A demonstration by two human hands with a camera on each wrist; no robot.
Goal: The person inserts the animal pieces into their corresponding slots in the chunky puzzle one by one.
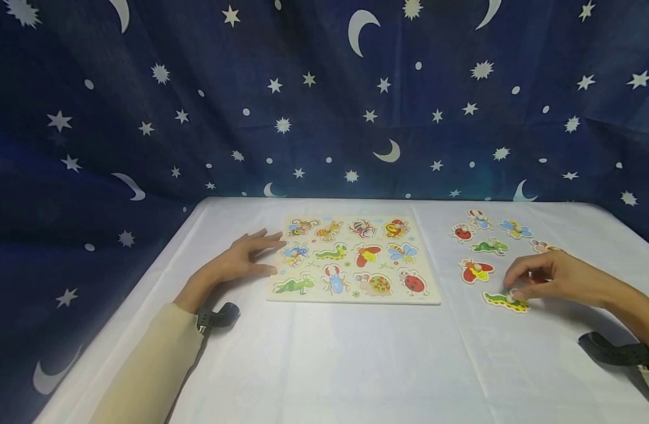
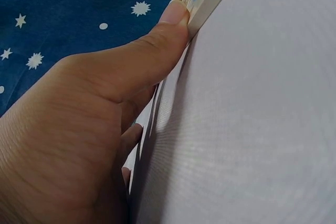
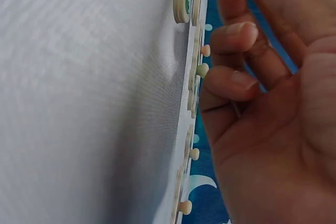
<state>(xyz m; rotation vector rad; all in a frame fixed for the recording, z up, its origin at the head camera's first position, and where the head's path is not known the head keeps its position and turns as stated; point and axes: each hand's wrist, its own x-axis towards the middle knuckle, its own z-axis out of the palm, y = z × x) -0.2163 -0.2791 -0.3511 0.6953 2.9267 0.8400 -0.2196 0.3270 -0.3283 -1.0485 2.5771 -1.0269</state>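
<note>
A wooden insect puzzle board (image 1: 356,300) lies on the table. My left hand (image 1: 246,257) is beside its left edge, fingers spread; in the left wrist view the thumb (image 2: 167,27) touches the board's edge. On the right, my right hand (image 1: 560,277) pinches the small knob of a green and yellow caterpillar piece (image 1: 496,300) with thumb and forefinger. The right wrist view shows that piece (image 3: 181,3) tilted at the top, while the fingertips at its knob are out of frame. Just behind it lies a red and yellow firefly piece (image 1: 475,271).
More knobbed pieces lie at the right: a grasshopper (image 1: 489,246), a ladybug (image 1: 462,232), a beetle (image 1: 480,219), a blue-winged dragonfly (image 1: 515,229) and a snail (image 1: 540,246) partly behind the right hand. A white cloth (image 1: 356,365) covers the table. A starry blue curtain (image 1: 314,100) hangs behind.
</note>
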